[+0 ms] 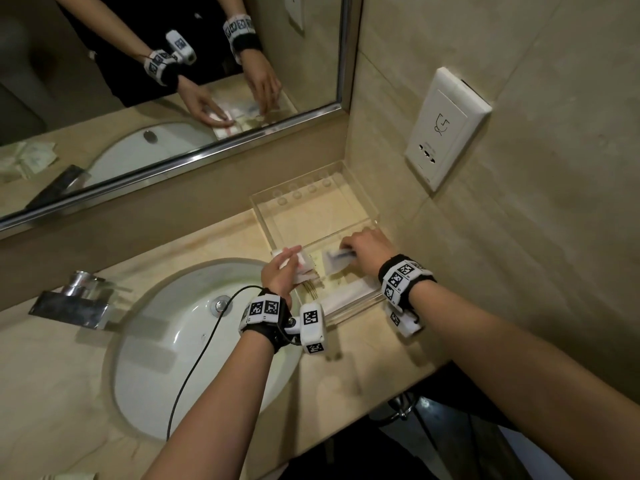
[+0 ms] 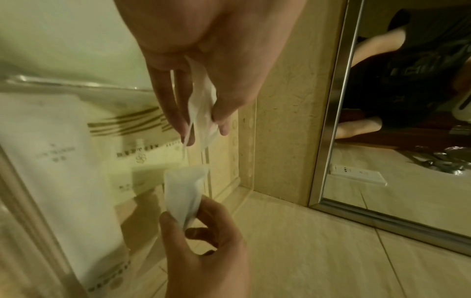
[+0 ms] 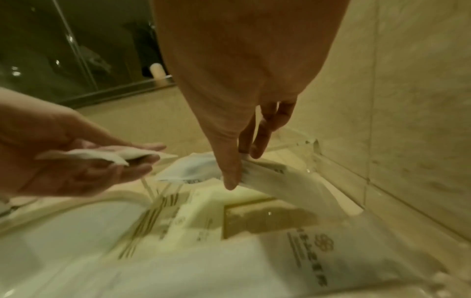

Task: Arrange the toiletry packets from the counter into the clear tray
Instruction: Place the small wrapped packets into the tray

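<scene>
Item: toiletry packets, thin white sachets; judged very light, limp and crinkly, likely slippery, so best pinched at a sealed edge or corner rather than squeezed across the middle.

Location: several are lying flat in the near end of the clear tray (image 1: 313, 206), which is standing on the table (image 1: 346, 375) in the right corner by the wall, just right of the sink (image 1: 166, 358); the tray's far half is showing bare.

Left hand (image 1: 278, 271): hovering at the tray's near-left corner, thumb and fingers (image 2: 175, 113) pinching a small bunch of folded white packets (image 2: 203, 113); its grip is clamped on them.

Right hand (image 1: 367, 249): reaching down into the tray, wrist raised, fingertips (image 3: 230, 177) pinching one blue-marked sachet (image 3: 188, 169) by its edge, low over the packets already laid there.
</scene>
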Tool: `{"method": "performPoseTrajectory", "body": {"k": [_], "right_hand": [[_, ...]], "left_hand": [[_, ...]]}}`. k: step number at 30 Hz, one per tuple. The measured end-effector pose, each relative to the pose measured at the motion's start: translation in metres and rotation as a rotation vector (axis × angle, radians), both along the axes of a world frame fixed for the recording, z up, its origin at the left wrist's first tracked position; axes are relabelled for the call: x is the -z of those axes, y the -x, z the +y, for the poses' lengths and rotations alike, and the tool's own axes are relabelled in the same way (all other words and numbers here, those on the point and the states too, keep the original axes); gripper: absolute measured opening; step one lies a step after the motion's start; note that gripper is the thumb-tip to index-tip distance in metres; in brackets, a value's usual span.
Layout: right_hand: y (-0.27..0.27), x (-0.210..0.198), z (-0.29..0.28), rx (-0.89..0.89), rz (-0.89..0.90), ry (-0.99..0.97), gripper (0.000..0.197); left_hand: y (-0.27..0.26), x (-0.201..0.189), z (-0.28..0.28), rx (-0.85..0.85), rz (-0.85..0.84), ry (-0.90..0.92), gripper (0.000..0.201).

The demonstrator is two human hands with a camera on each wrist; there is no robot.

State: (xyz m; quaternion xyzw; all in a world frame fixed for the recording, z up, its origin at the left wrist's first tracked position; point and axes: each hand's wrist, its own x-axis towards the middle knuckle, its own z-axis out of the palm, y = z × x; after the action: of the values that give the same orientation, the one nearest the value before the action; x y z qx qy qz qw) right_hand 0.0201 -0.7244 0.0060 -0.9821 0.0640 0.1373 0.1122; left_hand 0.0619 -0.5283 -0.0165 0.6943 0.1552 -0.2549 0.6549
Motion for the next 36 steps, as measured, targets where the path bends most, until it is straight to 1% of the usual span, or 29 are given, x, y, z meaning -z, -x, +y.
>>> {"method": "performPoseTrajectory", "body": {"k": [4,7,13,15,17,18,19,20,21,22,23,24,25,26,28,30,32,34,36], "right_hand": [[0.004,0.009,0.003,-0.027,0.083,0.105,0.033],[0.007,0.014,0.004,-0.028,0.137,0.141,0.041],[0.008,0.017,0.000,-0.077,0.151,0.108,0.048],[0.008,0.019,-0.004,-0.024,0.161,0.066,0.054],[0.009,0.021,-0.010,0.086,0.159,-0.064,0.064],[0.009,0.021,-0.013,0.155,0.135,-0.151,0.065],[0.010,0.019,-0.015,0.230,0.090,-0.246,0.060],[0.011,0.018,-0.015,0.314,0.022,-0.353,0.048],[0.012,0.015,-0.013,0.414,-0.050,-0.478,0.031],[0.014,0.010,-0.010,0.505,-0.083,-0.614,0.016],[0.016,0.005,-0.007,0.572,-0.068,-0.737,0.016],[0.019,0.001,-0.004,0.617,-0.015,-0.849,0.025],[0.022,-0.001,-0.002,0.646,0.040,-0.963,0.030],[0.025,-0.003,-0.001,0.661,0.067,-1.055,0.030],[0.029,-0.002,-0.001,0.692,0.037,-1.158,0.022],[0.030,-0.003,-0.004,0.761,-0.025,-1.206,0.018],[0.029,-0.002,-0.008,0.856,-0.080,-1.241,0.024],[0.027,-0.001,-0.012,0.936,-0.099,-1.288,0.033],[0.027,0.003,-0.013,0.940,-0.080,-1.281,0.045]], "left_hand": [[0.003,0.001,0.007,0.010,-0.022,0.005,0.023],[0.003,0.000,0.005,0.034,-0.038,0.008,0.025],[0.002,-0.001,-0.003,0.081,-0.084,0.039,0.032],[0.003,0.000,-0.006,0.082,-0.103,0.039,0.035],[0.003,-0.002,-0.012,0.066,-0.127,0.052,0.039],[0.003,-0.004,-0.016,0.047,-0.132,0.068,0.042],[0.003,-0.006,-0.020,0.031,-0.129,0.082,0.046],[0.003,-0.007,-0.024,0.018,-0.125,0.097,0.050],[0.003,-0.009,-0.028,0.010,-0.124,0.114,0.055],[0.003,-0.009,-0.031,0.004,-0.116,0.142,0.061],[0.003,-0.009,-0.035,-0.003,-0.097,0.178,0.066],[0.004,-0.009,-0.039,-0.012,-0.073,0.216,0.070],[0.005,-0.010,-0.043,-0.023,-0.051,0.243,0.069],[0.005,-0.010,-0.046,-0.032,-0.032,0.256,0.064],[0.006,-0.009,-0.051,-0.032,-0.018,0.233,0.045],[0.006,-0.005,-0.053,-0.012,-0.019,0.184,0.030],[0.007,-0.001,-0.054,0.002,-0.003,0.157,0.027],[0.009,0.002,-0.056,0.013,0.022,0.152,0.031],[0.012,0.003,-0.058,0.024,0.049,0.139,0.031]]}}
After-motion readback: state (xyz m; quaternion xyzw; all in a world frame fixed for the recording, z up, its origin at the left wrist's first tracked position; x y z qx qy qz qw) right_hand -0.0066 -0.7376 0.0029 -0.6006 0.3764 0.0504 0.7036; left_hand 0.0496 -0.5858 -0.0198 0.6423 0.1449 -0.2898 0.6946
